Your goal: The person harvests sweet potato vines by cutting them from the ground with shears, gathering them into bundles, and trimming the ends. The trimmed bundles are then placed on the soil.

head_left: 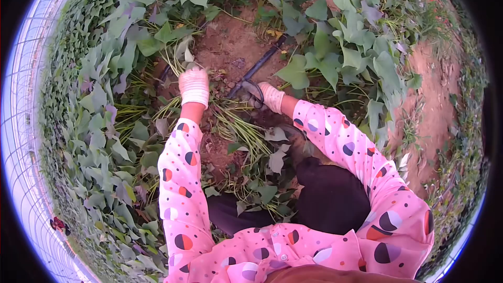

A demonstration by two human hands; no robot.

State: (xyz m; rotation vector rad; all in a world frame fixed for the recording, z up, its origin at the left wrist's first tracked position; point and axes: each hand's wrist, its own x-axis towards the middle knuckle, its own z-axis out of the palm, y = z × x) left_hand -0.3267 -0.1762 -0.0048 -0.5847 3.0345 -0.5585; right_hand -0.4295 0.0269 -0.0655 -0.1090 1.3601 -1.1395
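My left hand (pixel 194 85), in a pale glove, is closed round the stems of a leafy vine (pixel 181 52) above the soil. My right hand (pixel 266 97), also gloved, is closed on the dark looped handle of scissors (pixel 255 90), low over the ground. Close to the scissors, a black hose (pixel 264 60) runs diagonally over the reddish soil. Below and between my hands lies a bundle of cut-looking green stems (pixel 241 128) with a few leaves. The scissors' blades are hard to make out.
Dense broad-leaved vines (pixel 99 126) surround the bare soil patch (pixel 222 42). A strip of reddish soil (pixel 427 110) runs down the right. My dark-trousered knee (pixel 330 194) is below my right hand. A wire-framed structure (pixel 21 126) curves along the left edge.
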